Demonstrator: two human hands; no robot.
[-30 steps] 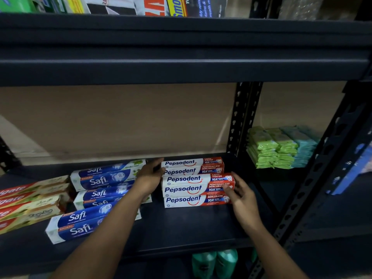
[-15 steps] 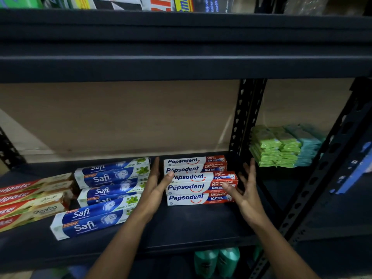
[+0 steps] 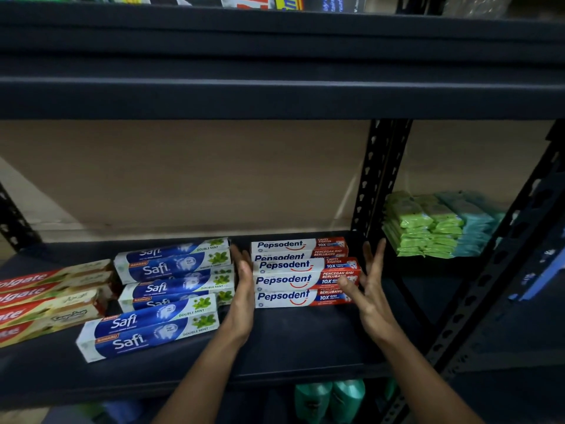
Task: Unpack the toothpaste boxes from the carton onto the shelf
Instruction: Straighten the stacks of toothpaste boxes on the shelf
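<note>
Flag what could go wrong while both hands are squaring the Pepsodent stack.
1. The Pepsodent stack has its boxes staggered, not flush; an uneven push from the left hand or right hand could slide the top one off.
2. The left hand sits in the narrow gap beside the Safi boxes; pulling it out may nudge them, and the front Safi pair already lies askew near the front edge of the shelf.
</note>
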